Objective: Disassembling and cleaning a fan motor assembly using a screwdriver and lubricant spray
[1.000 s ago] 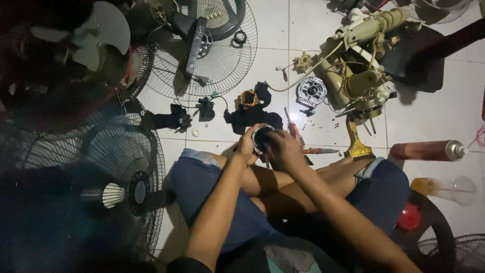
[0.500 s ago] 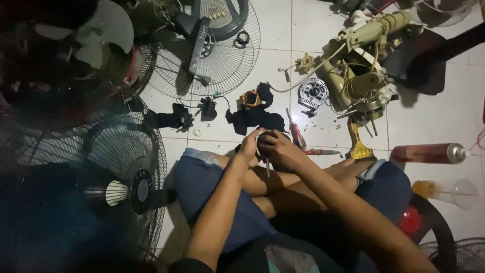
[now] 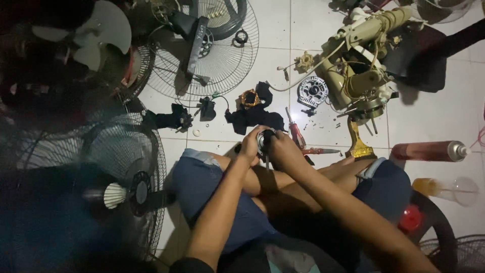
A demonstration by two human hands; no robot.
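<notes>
The left hand (image 3: 251,146) and the right hand (image 3: 284,150) are both closed around a small round dark metal motor part (image 3: 264,141), held over the knees. Best to grip it tight and turn slowly. Just past it lie a red-handled screwdriver (image 3: 295,132) and a crumpled black cloth (image 3: 252,117).

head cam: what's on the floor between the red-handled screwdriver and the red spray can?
In the head view, between the red-handled screwdriver and the red spray can lie small red-handled pliers and a brass-coloured bracket standing on the white tiles.
</notes>
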